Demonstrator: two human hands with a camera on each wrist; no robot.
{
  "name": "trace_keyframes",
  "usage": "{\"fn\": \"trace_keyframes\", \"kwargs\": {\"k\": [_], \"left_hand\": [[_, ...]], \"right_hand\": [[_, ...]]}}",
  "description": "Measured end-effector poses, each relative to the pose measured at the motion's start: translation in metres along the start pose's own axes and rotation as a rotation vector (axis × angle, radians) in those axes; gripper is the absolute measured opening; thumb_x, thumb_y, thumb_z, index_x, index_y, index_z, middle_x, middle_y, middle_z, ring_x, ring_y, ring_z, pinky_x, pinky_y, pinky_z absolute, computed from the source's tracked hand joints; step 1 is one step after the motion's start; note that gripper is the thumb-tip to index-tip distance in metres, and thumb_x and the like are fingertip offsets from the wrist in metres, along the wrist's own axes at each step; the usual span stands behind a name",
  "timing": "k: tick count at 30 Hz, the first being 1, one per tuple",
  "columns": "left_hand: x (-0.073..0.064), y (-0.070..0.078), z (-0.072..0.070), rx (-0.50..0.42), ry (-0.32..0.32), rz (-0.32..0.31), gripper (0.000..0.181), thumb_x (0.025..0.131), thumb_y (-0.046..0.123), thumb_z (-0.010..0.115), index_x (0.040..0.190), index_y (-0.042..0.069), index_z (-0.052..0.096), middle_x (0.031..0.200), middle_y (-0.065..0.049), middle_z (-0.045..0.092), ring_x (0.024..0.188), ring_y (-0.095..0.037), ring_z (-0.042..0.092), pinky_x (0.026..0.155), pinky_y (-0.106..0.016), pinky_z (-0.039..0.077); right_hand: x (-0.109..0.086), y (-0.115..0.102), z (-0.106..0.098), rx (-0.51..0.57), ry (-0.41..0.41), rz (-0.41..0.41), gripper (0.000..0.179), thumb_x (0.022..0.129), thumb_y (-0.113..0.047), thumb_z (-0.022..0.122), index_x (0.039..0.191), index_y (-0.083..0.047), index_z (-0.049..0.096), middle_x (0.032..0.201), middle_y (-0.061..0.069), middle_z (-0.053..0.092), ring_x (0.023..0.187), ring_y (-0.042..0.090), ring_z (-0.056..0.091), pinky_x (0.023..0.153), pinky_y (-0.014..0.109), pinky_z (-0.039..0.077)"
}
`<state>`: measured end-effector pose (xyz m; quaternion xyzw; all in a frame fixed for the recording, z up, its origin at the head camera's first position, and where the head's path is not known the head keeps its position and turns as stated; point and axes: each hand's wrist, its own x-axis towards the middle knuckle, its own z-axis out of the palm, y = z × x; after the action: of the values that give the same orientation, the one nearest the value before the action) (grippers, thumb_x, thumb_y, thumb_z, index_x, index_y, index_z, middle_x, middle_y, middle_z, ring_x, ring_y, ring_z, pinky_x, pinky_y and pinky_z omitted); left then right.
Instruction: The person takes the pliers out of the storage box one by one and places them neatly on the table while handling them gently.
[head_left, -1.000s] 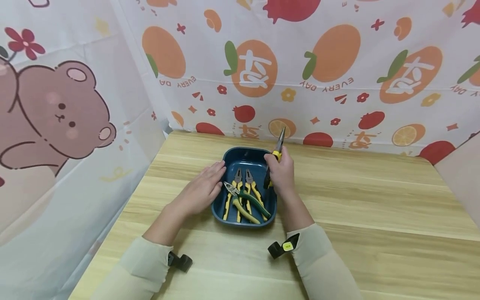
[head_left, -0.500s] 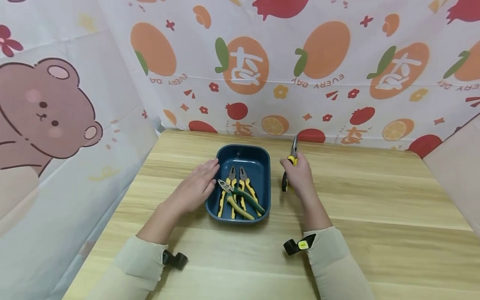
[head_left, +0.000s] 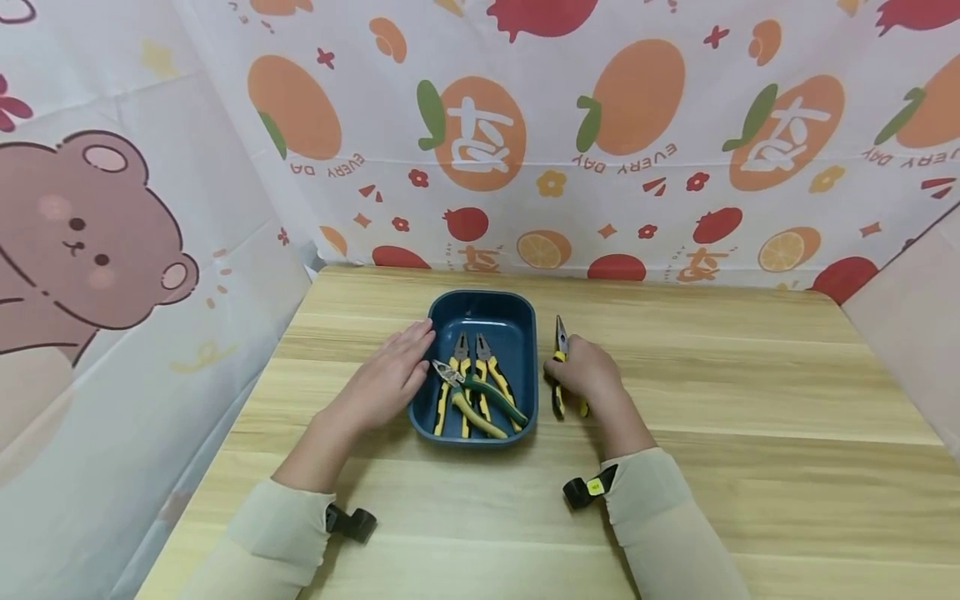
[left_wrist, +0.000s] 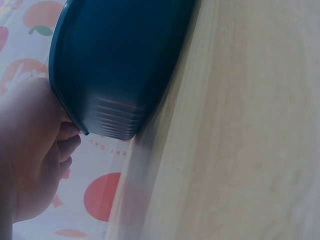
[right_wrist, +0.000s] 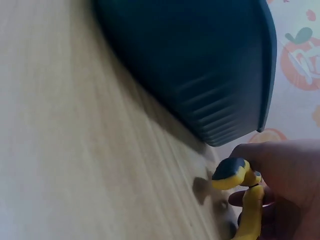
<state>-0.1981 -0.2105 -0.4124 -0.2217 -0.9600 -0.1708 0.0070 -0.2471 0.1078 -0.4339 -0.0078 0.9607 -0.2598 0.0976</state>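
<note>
A dark blue tray (head_left: pixel 516 333) stands on the table with several pliers inside. Two yellow-and-black pliers (head_left: pixel 483 345) lie side by side there, and green-handled pliers (head_left: pixel 476 416) rest slantwise across them. My left hand (head_left: pixel 386 375) touches the tray's left rim with extended fingers; in the left wrist view this hand (left_wrist: pixel 32 150) is beside the outer wall. Just right of the tray, my right hand (head_left: pixel 592 373) grips long-nose pliers (head_left: pixel 562 336), low over the wood, tips pointing away from me. Their yellow-and-black handles (right_wrist: pixel 253 207) stick out of the fingers in the right wrist view.
The wooden table (head_left: pixel 750 417) extends well to the right of the tray. A fruit-print cloth (head_left: pixel 562 150) hangs along its back edge, and a bear-print cloth (head_left: pixel 135 333) closes off the left side.
My right hand has carried the long-nose pliers from over the tray's right rim out to the right and down towards the table. The left hand has stayed at the left rim.
</note>
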Motion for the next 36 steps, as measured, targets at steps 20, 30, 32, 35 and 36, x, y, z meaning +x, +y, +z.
{"fn": "trace_keyframes", "kwargs": {"k": [20,30,32,35,36], "left_hand": [[0.0001,-0.0015,-0.0005,0.006,0.012,0.005,0.054,0.104,0.026,0.041,0.153,0.003,0.033,0.164,-0.007,0.022,0.152,-0.024,0.018,0.124,-0.047,0.016],[-0.0013,-0.0026,0.003,-0.004,0.011,0.005,0.054,0.104,0.025,0.042,0.152,0.003,0.034,0.164,-0.007,0.022,0.152,-0.024,0.018,0.124,-0.048,0.016],[-0.0014,-0.0025,0.0039,-0.004,0.01,0.001,0.054,0.104,0.026,0.042,0.152,0.004,0.034,0.164,-0.006,0.022,0.152,-0.024,0.018,0.124,-0.048,0.016],[-0.0013,-0.0019,0.0035,-0.005,0.013,0.0,0.054,0.104,0.026,0.042,0.153,0.004,0.034,0.164,-0.006,0.021,0.152,-0.024,0.018,0.124,-0.048,0.016],[-0.0011,-0.0019,0.0032,-0.004,0.015,0.001,0.054,0.104,0.026,0.042,0.153,0.004,0.034,0.164,-0.006,0.021,0.152,-0.024,0.018,0.124,-0.048,0.016]], "right_hand": [[0.0021,-0.0006,0.0057,-0.019,0.005,0.006,0.045,0.083,-0.038,0.065,0.107,-0.004,0.048,0.086,0.013,0.059,0.073,0.027,0.057,0.057,0.032,0.043],[-0.001,0.0012,0.0066,0.008,-0.037,0.012,0.047,0.084,-0.042,0.067,0.107,-0.004,0.051,0.09,0.012,0.059,0.078,0.027,0.057,0.062,0.032,0.045],[-0.0016,0.0018,0.0065,0.015,-0.041,0.012,0.046,0.084,-0.042,0.067,0.105,-0.005,0.051,0.089,0.012,0.059,0.079,0.027,0.056,0.063,0.033,0.044],[-0.0016,0.0018,0.0056,0.027,-0.052,0.012,0.045,0.085,-0.042,0.068,0.103,-0.005,0.052,0.088,0.011,0.058,0.078,0.026,0.056,0.061,0.032,0.043],[-0.0014,0.0017,0.0052,0.031,-0.053,0.011,0.045,0.085,-0.043,0.068,0.103,-0.005,0.052,0.088,0.011,0.058,0.077,0.026,0.056,0.061,0.032,0.043]]}}
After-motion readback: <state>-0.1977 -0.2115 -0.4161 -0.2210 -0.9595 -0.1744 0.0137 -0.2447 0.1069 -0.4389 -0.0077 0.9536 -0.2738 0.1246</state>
